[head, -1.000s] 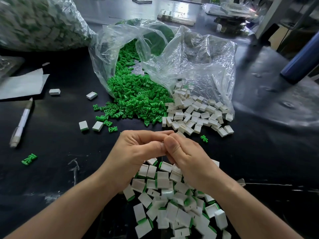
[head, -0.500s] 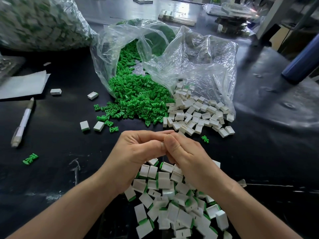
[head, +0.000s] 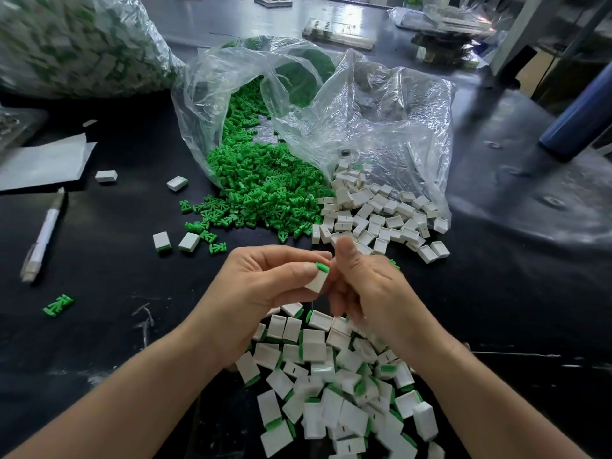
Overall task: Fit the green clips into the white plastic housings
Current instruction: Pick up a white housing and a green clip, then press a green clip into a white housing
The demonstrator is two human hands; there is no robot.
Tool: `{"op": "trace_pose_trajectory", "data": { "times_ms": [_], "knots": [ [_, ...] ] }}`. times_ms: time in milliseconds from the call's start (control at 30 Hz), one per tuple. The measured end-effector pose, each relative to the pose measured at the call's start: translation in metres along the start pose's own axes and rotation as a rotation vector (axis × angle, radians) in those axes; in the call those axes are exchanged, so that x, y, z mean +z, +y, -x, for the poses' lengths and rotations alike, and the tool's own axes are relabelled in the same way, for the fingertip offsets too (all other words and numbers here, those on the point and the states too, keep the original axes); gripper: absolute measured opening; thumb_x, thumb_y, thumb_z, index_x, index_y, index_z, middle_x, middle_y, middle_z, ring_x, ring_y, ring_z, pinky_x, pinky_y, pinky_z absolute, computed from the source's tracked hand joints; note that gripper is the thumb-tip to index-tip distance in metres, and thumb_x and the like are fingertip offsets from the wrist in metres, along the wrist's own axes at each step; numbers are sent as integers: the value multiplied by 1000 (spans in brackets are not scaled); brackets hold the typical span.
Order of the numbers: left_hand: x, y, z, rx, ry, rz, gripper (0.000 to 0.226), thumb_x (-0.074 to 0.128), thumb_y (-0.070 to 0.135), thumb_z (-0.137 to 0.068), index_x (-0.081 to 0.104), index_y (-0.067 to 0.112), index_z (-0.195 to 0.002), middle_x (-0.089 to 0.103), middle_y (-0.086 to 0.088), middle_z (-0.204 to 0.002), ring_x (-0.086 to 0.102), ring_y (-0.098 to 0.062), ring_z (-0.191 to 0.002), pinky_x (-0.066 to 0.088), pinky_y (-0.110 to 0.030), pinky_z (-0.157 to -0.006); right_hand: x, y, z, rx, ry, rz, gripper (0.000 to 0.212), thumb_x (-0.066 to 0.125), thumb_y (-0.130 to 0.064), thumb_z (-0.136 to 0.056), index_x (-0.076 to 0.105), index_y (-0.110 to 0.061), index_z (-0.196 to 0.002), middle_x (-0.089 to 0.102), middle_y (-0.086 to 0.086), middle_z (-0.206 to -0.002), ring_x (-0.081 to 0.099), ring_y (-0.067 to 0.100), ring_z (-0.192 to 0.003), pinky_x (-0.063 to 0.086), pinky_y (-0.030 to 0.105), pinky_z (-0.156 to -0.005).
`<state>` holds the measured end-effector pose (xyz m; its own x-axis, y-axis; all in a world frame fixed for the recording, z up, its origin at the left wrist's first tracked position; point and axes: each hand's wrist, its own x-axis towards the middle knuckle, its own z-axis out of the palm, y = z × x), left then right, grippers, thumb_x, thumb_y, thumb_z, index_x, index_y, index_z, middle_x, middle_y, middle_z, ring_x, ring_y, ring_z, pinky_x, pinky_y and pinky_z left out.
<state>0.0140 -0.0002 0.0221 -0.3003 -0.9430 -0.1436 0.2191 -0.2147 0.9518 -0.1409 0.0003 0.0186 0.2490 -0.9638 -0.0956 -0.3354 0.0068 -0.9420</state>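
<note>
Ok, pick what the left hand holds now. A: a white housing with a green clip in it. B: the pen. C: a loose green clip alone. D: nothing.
A: the left hand pinches a white housing with a green clip showing at its upper end.

The body in view consists of two hands and two forearms.

1. The left hand [head: 265,286] and the right hand [head: 371,289] are bare from fingertips to wrist.
2. The left forearm [head: 132,392] and the right forearm [head: 480,402] are bare up to the lower edge of the view. Both are slender and smooth.
3. The left thumbnail [head: 309,269] is short, trimmed close and plain.
4. Knuckle creases show on the left fingers.
5. The back of the right hand shows knuckle ridges. The right thumb [head: 344,251] is blurred, so its nail cannot be read.
</note>
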Motion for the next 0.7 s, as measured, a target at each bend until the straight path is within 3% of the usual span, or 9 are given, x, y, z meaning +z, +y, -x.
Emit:
{"op": "trace_pose_trajectory", "data": {
  "times_ms": [67,200,367,533,600,700],
  "knots": [
    [0,-1,-1,-20,34,5,33,68,23,-56,74,8,-85,73,-14,-83,70,-21,-76,58,-29,-71,-3,-1,0,-24,59,-11,55,35,-59,-81,64,-16,-64,53,-7,-50,46,2,-48,36,19,-52],
    [1,-1,-1,-41,81,39,25,67,15,-59,75,7,-81,72,-15,-77,70,-20,-67,55,-22,-56,-4,-1,-1,-100,151,-4,15,58,-21,-87,65,-20,-74,60,-3,-67,53,10,-63,46,31,-62],
    [0,-1,-1,-2,115,-59,20,72,17,-54,67,8,-72,70,-14,-66,68,-20,-58,51,-21,-48,-3,-2,-1,-125,166,19,13,60,-16,-86,69,-22,-78,64,10,-72,58,25,-70,50,42,-67],
    [-1,1,0,0,94,-173,8,70,11,-65,69,5,-70,67,-9,-60,62,-14,-50,45,-19,-42,-5,4,-3,-141,176,129,15,60,-18,-86,66,-23,-73,63,6,-69,57,24,-68,50,43,-66],
    [-1,3,1,-19,39,-234,7,71,14,-67,71,7,-64,65,-7,-54,57,-11,-45,40,-17,-39,-11,7,-6,-140,256,184,16,61,-19,-86,65,-26,-73,63,5,-67,57,21,-65,51,39,-64],
    [0,5,6,-72,-146,-344,24,73,32,-56,73,10,-62,59,-1,-49,48,-6,-41,35,-14,-39,-21,11,-11,-144,357,336,10,63,-17,-85,70,-22,-80,63,-7,-69,56,7,-64,46,20,-63]
  ]
}}
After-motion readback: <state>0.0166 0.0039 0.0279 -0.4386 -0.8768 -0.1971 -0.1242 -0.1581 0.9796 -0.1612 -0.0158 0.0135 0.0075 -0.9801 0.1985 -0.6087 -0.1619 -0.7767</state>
